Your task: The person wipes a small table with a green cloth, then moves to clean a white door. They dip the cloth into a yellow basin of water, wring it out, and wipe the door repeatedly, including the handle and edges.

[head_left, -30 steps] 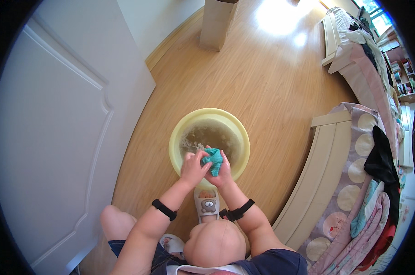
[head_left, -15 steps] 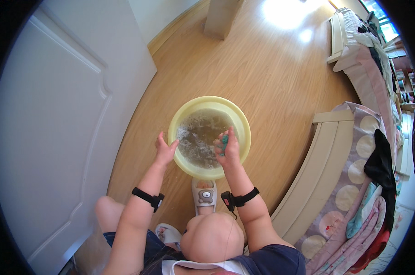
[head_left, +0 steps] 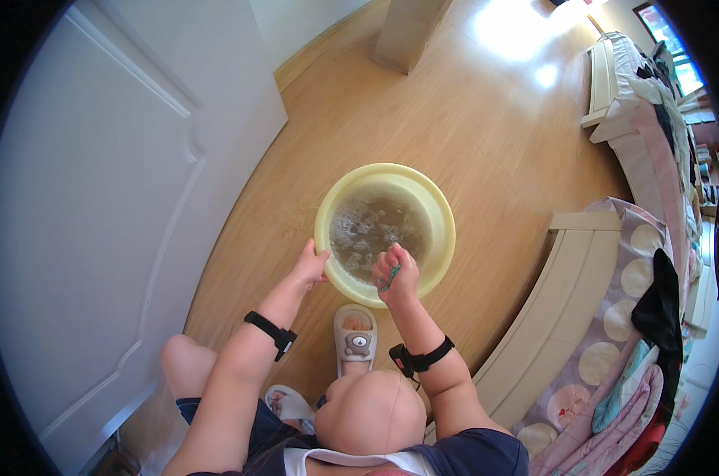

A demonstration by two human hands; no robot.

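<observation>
A round, pale yellow plastic basin (head_left: 443, 238) stands on the wooden floor with murky, greyish water (head_left: 391, 218) and patches of foam in it. At its left edge, my left hand (head_left: 307, 266) grips the rim, thumb on top and the other fingers down the outside. Over the near right part of the water, my right hand (head_left: 399, 270) is closed in a fist. A crumpled teal cloth (head_left: 389, 278) is squeezed inside it, only a strip showing between the fingers.
My slippered foot (head_left: 356, 341) is right beside the basin's near edge. A white door (head_left: 137, 198) stands at the left. To the right are a bed with a cream footboard (head_left: 534, 309) and heaped clothes (head_left: 637, 389), and a second bed (head_left: 605, 79) farther off.
My left hand has closed on the basin's rim, from open beside it. My right hand has tightened round the teal cloth and turned knuckles up. The whole view has shifted slightly.
</observation>
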